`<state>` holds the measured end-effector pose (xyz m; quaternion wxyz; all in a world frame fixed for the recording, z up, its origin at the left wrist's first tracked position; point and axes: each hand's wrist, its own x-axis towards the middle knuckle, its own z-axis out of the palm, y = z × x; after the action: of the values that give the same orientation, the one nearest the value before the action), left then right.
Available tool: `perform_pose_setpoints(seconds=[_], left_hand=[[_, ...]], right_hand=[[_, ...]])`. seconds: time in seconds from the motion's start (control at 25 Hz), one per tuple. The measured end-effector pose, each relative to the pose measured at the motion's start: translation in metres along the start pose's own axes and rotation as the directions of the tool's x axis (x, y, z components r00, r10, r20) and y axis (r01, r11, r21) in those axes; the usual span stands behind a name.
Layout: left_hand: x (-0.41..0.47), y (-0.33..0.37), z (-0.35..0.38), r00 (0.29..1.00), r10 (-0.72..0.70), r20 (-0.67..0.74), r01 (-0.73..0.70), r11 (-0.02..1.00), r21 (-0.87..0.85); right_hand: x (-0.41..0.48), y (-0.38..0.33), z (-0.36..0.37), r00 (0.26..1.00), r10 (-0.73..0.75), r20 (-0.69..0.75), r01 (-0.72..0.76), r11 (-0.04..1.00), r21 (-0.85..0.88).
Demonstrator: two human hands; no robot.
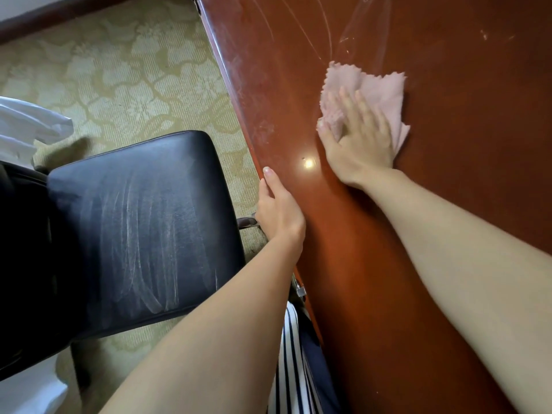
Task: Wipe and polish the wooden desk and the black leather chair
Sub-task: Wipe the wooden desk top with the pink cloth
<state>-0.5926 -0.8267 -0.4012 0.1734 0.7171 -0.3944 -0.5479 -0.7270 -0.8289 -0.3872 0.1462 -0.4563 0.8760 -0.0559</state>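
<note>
I am watching the right hand point(358, 138) pressing flat on the pink cloth point(379, 91), fingers straight and slightly spread, palm down. The cloth is lying crumpled on the wooden desk point(448, 219), mostly under and beyond the fingers. Its ragged edges are sticking out on the far side and to the right of the hand. The thumb is lying against the cloth's left fold. Pale smears and arcs are showing on the desk top farther away, beyond the cloth.

The left hand point(277, 210) is holding the desk's left edge, nearer than the cloth and well apart from it. The thumb is lying along the top of the edge and the fingers are going under the rim, out of my sight.

The black leather chair point(134, 219) is standing just left of the desk on patterned carpet point(119, 70). Its seat is showing whitish streaks. A striped garment point(289, 369) is showing at the near edge.
</note>
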Motion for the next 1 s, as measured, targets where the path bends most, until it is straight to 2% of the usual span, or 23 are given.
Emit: perform_pose_setpoints(seconds=[0.16,0.32,0.6,0.76,1.0], left_hand=[[-0.003,0.002,-0.004,1.0,0.018,-0.001,-0.018,1.0,0.005],[-0.009,0.006,-0.004,0.999,0.045,0.0,-0.045,0.999,0.006],[-0.009,0.004,-0.002,0.999,0.034,-0.01,-0.034,0.999,-0.001],[-0.011,0.006,-0.002,0.999,0.037,-0.019,-0.037,0.999,-0.005],[-0.011,0.006,-0.001,0.999,0.033,-0.027,-0.033,0.999,0.016]], right_hand=[[-0.035,-0.021,0.012,0.993,-0.114,-0.043,0.118,0.986,0.115],[-0.089,-0.007,0.024,0.953,-0.295,-0.061,0.299,0.953,0.055],[-0.181,0.049,0.029,0.939,-0.345,0.012,0.345,0.938,-0.027],[-0.174,0.067,0.021,0.965,-0.257,-0.041,0.257,0.966,0.0],[-0.098,0.061,0.007,0.99,-0.077,-0.118,0.085,0.994,0.068]])
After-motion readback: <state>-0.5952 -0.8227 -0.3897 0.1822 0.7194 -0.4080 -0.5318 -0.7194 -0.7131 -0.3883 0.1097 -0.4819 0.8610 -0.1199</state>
